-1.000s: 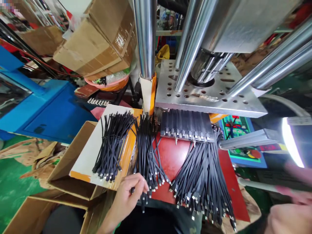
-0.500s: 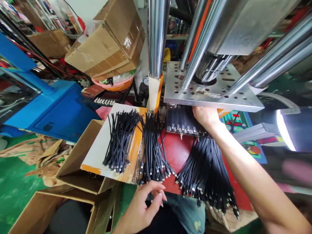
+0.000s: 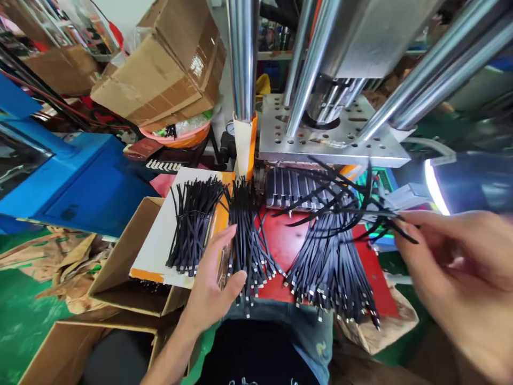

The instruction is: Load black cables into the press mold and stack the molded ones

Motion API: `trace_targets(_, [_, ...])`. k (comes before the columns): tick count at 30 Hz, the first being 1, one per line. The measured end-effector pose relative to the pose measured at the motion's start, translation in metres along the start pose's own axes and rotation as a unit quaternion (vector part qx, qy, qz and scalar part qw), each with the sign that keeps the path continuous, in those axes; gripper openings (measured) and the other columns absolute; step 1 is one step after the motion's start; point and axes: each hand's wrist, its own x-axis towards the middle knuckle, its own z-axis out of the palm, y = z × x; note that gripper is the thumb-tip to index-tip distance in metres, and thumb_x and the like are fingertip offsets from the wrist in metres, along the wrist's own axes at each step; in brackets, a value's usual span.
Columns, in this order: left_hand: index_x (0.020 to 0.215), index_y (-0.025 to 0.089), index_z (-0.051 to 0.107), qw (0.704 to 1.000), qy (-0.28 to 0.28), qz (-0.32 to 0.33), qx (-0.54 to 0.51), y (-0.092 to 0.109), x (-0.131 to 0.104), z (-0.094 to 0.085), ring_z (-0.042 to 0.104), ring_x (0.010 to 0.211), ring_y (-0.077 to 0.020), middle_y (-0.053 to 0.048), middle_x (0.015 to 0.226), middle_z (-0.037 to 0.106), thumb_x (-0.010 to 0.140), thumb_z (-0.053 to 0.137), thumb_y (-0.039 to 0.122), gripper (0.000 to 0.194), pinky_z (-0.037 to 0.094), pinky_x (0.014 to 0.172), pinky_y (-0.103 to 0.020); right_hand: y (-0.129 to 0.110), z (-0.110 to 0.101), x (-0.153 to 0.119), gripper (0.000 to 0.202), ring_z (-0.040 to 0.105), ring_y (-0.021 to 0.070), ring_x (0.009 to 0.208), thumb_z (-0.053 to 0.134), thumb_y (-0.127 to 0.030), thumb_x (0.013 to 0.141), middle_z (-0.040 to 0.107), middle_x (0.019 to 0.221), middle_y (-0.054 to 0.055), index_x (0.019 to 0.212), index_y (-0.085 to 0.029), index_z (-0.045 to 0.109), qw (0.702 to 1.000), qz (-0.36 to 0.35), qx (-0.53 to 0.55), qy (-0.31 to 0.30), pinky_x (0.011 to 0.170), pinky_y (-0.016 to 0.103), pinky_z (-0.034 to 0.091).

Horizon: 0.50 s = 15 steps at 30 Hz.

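Steel press w/ shiny round columns and thick drilled plate (image 3: 332,149), far R side. Blue metal cabinet (image 3: 80,187), L. Taped brown cardboard carton (image 3: 160,80) tilted, far L, contents n/v. Near-L open brown cardboard box (image 3: 52,347) has a dark rounded item (image 3: 118,358) in it; 2nd open cardboard box (image 3: 128,251), just beyond, has small dark bits, too dim to ID. Pink-orange round basin (image 3: 192,140), far L, holds clear plastic + green & black bits

R hand (image 3: 460,267): fingers pinching one end of a loose bunch of thin black flexible strands (image 3: 367,184), blurred, splayed L over the cables in front of the press. L hand (image 3: 212,289): open, thumb apart, empty, by the middle pile; contact can't tell. Red flat board (image 3: 280,235) under cables, ctr-R; white board w/ orange tape (image 3: 154,243), L, carries the L pile

Flat black cables w/ metal plug tips: L pile (image 3: 192,224), middle pile (image 3: 244,230), R fan (image 3: 332,262) by ribbed dark metal mould block (image 3: 296,187). Prob. light, soft, bendy, tangle-prone; best held mid-length as a bunch, off the small rigid plugs, which could snag
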Motion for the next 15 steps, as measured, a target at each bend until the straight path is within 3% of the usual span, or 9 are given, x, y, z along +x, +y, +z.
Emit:
trace_targets(2, [0.164, 0.024, 0.049, 0.997, -0.072, -0.026, -0.023, 0.006, 0.016, 0.005, 0.036, 0.164, -0.0383, -0.017, 0.174, 0.043, 0.097, 0.074, 0.067, 0.083, 0.025, 0.137, -0.056, -0.009, -0.020, -0.006, 0.007, 0.059, 0.0177, 0.059, 0.071, -0.032, 0.103, 0.067, 0.076, -0.001, 0.101, -0.032, 0.077, 0.996, 0.022, 0.049, -0.066, 0.053, 0.032, 0.041])
trace_targets(4, [0.165, 0.022, 0.048, 0.968, -0.210, -0.070, -0.122, 0.007, 0.020, 0.026, 0.036, 0.164, -0.0404, -0.018, 0.174, 0.044, 0.093, 0.070, 0.080, 0.095, 0.022, 0.137, -0.058, -0.016, -0.027, -0.014, 0.008, 0.057, 0.0148, 0.054, 0.069, -0.030, 0.103, 0.062, 0.070, -0.003, 0.099, -0.030, 0.077, 0.989, 0.011, 0.094, -0.114, 0.049, 0.028, 0.041])
trace_targets(5, [0.165, 0.021, 0.048, 0.933, -0.287, -0.093, -0.197, 0.005, 0.018, 0.042, 0.038, 0.163, -0.0414, -0.019, 0.173, 0.045, 0.091, 0.068, 0.084, 0.099, 0.024, 0.137, -0.058, -0.018, -0.027, -0.020, 0.010, 0.055, 0.0136, 0.051, 0.068, -0.029, 0.104, 0.058, 0.067, -0.004, 0.098, -0.029, 0.076, 0.985, 0.011, 0.111, -0.131, 0.047, 0.027, 0.041])
trace_targets(7, [0.165, 0.019, 0.046, 0.835, -0.409, -0.126, -0.347, -0.001, 0.006, 0.078, 0.042, 0.161, -0.0429, -0.023, 0.170, 0.048, 0.089, 0.068, 0.087, 0.105, 0.028, 0.134, -0.059, -0.024, -0.023, -0.033, 0.014, 0.053, 0.0123, 0.049, 0.065, -0.029, 0.105, 0.054, 0.065, -0.005, 0.098, -0.026, 0.077, 0.978, 0.024, 0.136, -0.156, 0.045, 0.025, 0.040])
trace_targets(9, [0.163, 0.017, 0.046, 0.755, -0.467, -0.139, -0.439, -0.007, -0.009, 0.111, 0.050, 0.156, -0.0439, -0.025, 0.161, 0.056, 0.084, 0.071, 0.090, 0.111, 0.033, 0.130, -0.060, -0.029, -0.017, -0.048, 0.016, 0.053, 0.0120, 0.050, 0.065, -0.029, 0.105, 0.054, 0.065, -0.005, 0.097, -0.024, 0.078, 0.975, 0.052, 0.145, -0.162, 0.047, 0.023, 0.043])
trace_targets(10, [0.160, 0.016, 0.048, 0.730, -0.482, -0.150, -0.461, -0.007, -0.016, 0.124, 0.058, 0.148, -0.0440, -0.025, 0.150, 0.064, 0.079, 0.073, 0.091, 0.113, 0.039, 0.126, -0.060, -0.030, -0.014, -0.055, 0.017, 0.053, 0.0122, 0.051, 0.065, -0.030, 0.105, 0.055, 0.065, -0.005, 0.096, -0.024, 0.079, 0.972, 0.067, 0.147, -0.168, 0.048, 0.023, 0.044])
trace_targets(11, [0.154, 0.016, 0.052, 0.720, -0.487, -0.170, -0.464, -0.006, -0.022, 0.133, 0.069, 0.134, -0.0419, -0.022, 0.135, 0.072, 0.078, 0.074, 0.092, 0.110, 0.046, 0.119, -0.058, -0.028, -0.011, -0.060, 0.019, 0.054, 0.0127, 0.052, 0.065, -0.030, 0.105, 0.055, 0.065, -0.004, 0.096, -0.025, 0.080, 0.970, 0.085, 0.148, -0.174, 0.050, 0.023, 0.046])
trace_targets(13, [0.130, 0.016, 0.065, 0.746, -0.463, -0.236, -0.417, 0.000, -0.032, 0.140, 0.078, 0.088, -0.0283, -0.008, 0.090, 0.074, 0.083, 0.070, 0.092, 0.089, 0.057, 0.096, -0.046, -0.018, -0.008, -0.068, 0.022, 0.054, 0.0141, 0.054, 0.064, -0.036, 0.105, 0.056, 0.065, -0.002, 0.095, -0.026, 0.081, 0.963, 0.129, 0.148, -0.185, 0.052, 0.024, 0.047])
trace_targets(15, [0.102, 0.019, 0.065, 0.793, -0.419, -0.304, -0.320, 0.007, -0.039, 0.137, 0.058, 0.055, -0.0142, 0.006, 0.062, 0.052, 0.092, 0.058, 0.091, 0.073, 0.053, 0.070, -0.031, 0.002, -0.009, -0.074, 0.029, 0.055, 0.0160, 0.056, 0.065, -0.048, 0.104, 0.058, 0.066, 0.000, 0.096, -0.026, 0.083, 0.954, 0.188, 0.145, -0.183, 0.053, 0.026, 0.047])
